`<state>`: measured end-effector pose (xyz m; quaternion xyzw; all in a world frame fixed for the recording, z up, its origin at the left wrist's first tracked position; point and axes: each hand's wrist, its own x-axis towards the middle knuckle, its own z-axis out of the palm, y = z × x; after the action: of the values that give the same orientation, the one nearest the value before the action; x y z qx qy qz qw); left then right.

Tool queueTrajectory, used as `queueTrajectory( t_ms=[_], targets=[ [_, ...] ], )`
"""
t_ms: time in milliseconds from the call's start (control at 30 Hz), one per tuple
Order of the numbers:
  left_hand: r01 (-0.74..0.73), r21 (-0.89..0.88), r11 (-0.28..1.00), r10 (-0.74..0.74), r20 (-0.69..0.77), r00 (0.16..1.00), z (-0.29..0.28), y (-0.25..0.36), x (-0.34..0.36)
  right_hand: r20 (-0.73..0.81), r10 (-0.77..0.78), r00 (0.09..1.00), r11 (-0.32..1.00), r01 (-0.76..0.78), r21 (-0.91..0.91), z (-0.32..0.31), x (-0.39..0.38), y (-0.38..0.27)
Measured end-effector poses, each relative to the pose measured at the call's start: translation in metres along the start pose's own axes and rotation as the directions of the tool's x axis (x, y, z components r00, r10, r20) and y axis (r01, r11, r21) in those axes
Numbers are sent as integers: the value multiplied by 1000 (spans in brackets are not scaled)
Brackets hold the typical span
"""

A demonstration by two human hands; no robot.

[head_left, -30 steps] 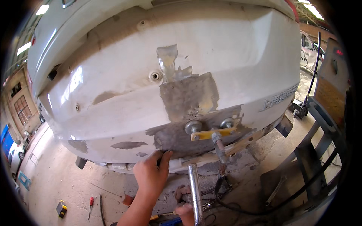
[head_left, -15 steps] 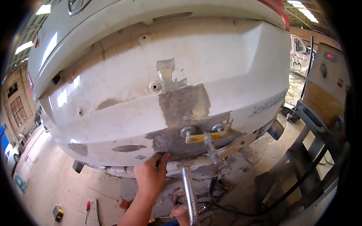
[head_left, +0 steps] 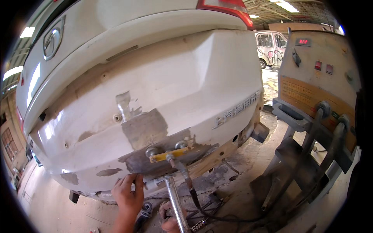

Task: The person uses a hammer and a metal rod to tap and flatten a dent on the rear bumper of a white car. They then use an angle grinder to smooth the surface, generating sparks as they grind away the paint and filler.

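My left hand [head_left: 127, 194] has curled fingers at the lower edge of the white tailgate [head_left: 194, 93], beside a dark sanded patch; whatever it pinches is hidden. My right hand [head_left: 168, 217] grips a long silver metal tool [head_left: 175, 200], whose top end lies at the panel's lower edge, just right of my left fingertips. Above that, a yellow bar [head_left: 163, 156] with two round metal pads sits against the sanded area, a jointed fitting [head_left: 182, 171] and black cable leading down from it. Lighter stripped patches [head_left: 143, 128] mark the panel higher up.
A machine [head_left: 314, 73] with a red display and thick cables stands on a wheeled-looking metal cart [head_left: 289, 120] at the right. A wrench [head_left: 270, 194] rests on its lower part. Tools and cables lie on the concrete floor [head_left: 46, 198]. A pale car [head_left: 272, 50] is parked behind.
My view has turned rightward, showing more of the machine. The silver tool's top end has come up to the tailgate's lower edge beside my left fingers, which stay curled there.
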<state>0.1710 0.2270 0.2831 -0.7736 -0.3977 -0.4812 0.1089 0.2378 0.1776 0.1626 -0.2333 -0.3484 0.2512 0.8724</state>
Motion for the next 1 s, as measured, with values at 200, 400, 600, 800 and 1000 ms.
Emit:
queueTrajectory(
  t_ms=[200,400,600,800,1000],
  targets=[
    [-327,48,944,329,-31,944,-18,18,40,-64,-355,933,831,284,-478,-15,-1,6],
    [-607,14,795,558,380,738,-29,73,112,-126,-142,982,883,183,432,-2,9,6],
    [-801,14,599,636,599,486,41,111,152,-88,59,994,891,-13,454,-6,2,9],
    [-867,195,459,726,479,493,85,128,173,-373,206,905,788,73,612,4,-17,40],
    [-835,220,504,693,473,543,64,121,166,110,140,984,596,-172,785,-25,-25,62]
  ],
)
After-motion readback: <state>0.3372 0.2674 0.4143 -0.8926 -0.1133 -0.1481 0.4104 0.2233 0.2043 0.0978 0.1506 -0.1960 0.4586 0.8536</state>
